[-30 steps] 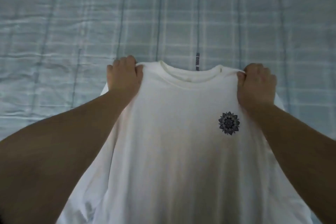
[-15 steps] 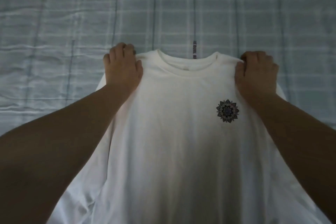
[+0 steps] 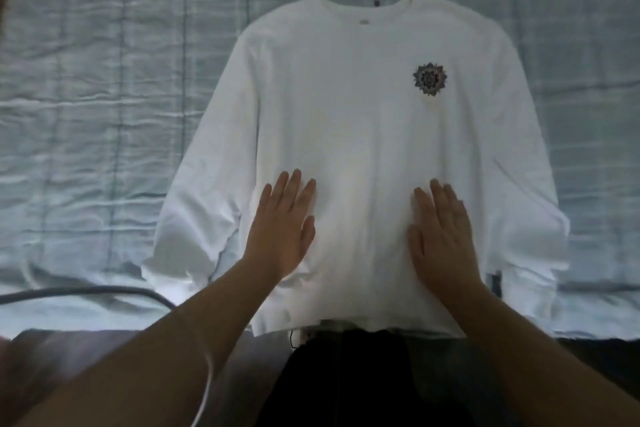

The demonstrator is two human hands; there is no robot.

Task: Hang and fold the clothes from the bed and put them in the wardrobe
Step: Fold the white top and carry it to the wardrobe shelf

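White long-sleeved shirt (image 3: 346, 107) with a dark flower emblem (image 3: 429, 79) lies front-up, spread flat on the pale blue checked bed (image 3: 86, 114). Your left hand (image 3: 280, 232) and right hand (image 3: 441, 239) rest palm-down on its lower half, arms stretched forward, fingers (image 3: 294, 185) straight, slightly spread, gripping nothing.

Both hands have let go of the white shirt (image 3: 346, 121) at its shoulders, and the left hand (image 3: 282, 230) and right hand (image 3: 441, 239) now press flat on its lower front, the shirt spread on the bed (image 3: 104, 114).
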